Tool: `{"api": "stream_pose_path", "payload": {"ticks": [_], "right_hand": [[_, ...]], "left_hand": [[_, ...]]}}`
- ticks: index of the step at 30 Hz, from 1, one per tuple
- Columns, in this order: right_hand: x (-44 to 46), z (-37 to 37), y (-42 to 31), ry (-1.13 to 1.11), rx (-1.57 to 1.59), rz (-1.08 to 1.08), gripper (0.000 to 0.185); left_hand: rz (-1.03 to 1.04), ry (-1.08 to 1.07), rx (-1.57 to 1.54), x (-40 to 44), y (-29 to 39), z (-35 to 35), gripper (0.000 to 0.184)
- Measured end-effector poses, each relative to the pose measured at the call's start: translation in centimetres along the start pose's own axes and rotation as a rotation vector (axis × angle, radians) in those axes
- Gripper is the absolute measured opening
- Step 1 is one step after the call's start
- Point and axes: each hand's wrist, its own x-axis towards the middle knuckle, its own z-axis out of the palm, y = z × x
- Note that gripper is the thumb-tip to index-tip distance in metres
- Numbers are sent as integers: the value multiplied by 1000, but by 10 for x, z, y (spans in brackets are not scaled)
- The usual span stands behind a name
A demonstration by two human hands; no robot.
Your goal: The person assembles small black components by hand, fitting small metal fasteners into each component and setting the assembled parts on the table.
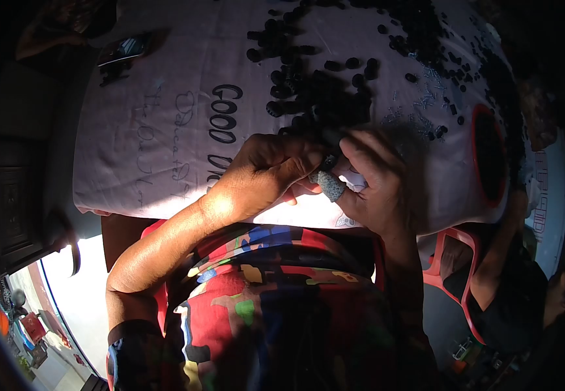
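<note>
Two bare hands meet over the near edge of a desk, its pale lettered cloth (178, 124) partly sunlit. The left hand (256, 171) has its fingers nearly closed, thumb against forefinger, on a small black part (328, 161), which lies between the two hands. The right hand (381, 189) is partly curled, thumb and forefinger apart beside that part; from where I stand, shadow hides whether they grip it. A grey speckled wrap (331, 188) covers the right thumb, probably to spare the skin from pressure. Holding the part low and close to the body likely steadies it and keeps it in view. Black pieces (321, 94) lie heaped just beyond the hands, presumably for short reaches. Thin metallic pieces (429, 91) are scattered to the right, perhaps kept apart so that they remain findable. Farther right, a red-rimmed container (476, 150) gathers dark contents. A phone (126, 49) rests at the far left, well away from the handwork.
</note>
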Motion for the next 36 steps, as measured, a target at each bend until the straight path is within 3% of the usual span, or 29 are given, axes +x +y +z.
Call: {"api": "stream_pose_path", "payload": {"ticks": [7, 16, 36], "right_hand": [[1, 2, 0, -29, -53, -61, 45], [0, 5, 0, -17, -31, -73, 40], [-1, 5, -3, -36, -30, -82, 36]], "left_hand": [[-27, 3, 250, -1, 8, 7, 23], [-9, 57, 72, -2, -7, 11, 20], [42, 78, 59, -3, -6, 15, 19]]}}
